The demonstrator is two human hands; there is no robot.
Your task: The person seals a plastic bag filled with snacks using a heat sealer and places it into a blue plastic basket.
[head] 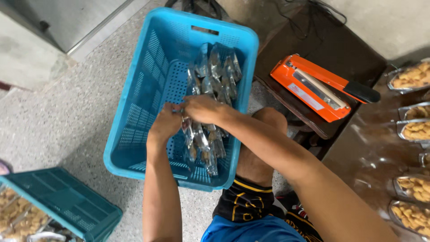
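The shiny snack packets (210,98) are lying in a row inside the blue crate (134,121), leaning against its right wall. The person is bending over them. The left hand (165,123) and the right hand (202,109) are meeting over the middle of the row, and both are pinching the top of a packet there. I think it is the same packet, but the fingers are hiding it, so I am not sure.

The packets are slippery and are only leaning on each other. If a hand is pulling one out too fast, the rest could be sliding down flat. A packet could also be slipping from the fingers and dropping back into the crate.

The crate is sitting on a speckled grey floor (58,121). An orange heat sealer (313,87) is resting on a dark brown tabletop (322,40) just beside the crate. More clear packets full of yellow snacks (414,132) are lying along the right edge. A green crate (62,201) is standing at the bottom left, turned over I think, well apart from the blue one.
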